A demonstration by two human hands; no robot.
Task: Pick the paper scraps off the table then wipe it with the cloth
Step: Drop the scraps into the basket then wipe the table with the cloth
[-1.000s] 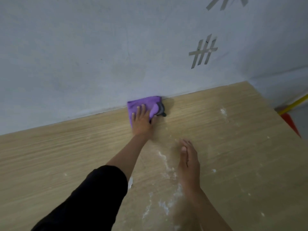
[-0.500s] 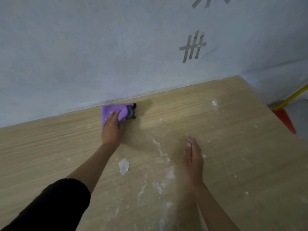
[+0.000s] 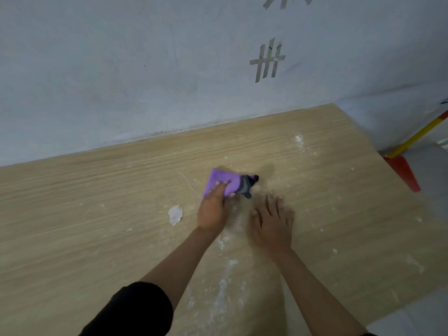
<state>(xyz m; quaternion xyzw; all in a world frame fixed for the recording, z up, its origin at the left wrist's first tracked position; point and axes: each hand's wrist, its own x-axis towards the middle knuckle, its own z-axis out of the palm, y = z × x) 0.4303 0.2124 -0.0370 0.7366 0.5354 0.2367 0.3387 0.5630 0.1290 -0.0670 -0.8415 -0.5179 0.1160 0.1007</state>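
Grey tape strips (image 3: 266, 60) cross on the pale wall (image 3: 121, 69). A red tool (image 3: 403, 173) with a yellow handle sits low at the right.

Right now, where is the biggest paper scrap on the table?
In the head view, the biggest paper scrap lies on the table, just left of the left hand pressing the purple cloth.

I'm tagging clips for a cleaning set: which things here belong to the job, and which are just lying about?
Job: purple cloth under the left hand; right hand open beside it; paper scrap; table.
Lying about: tape marks on the wall; red-and-yellow tool beside the table.
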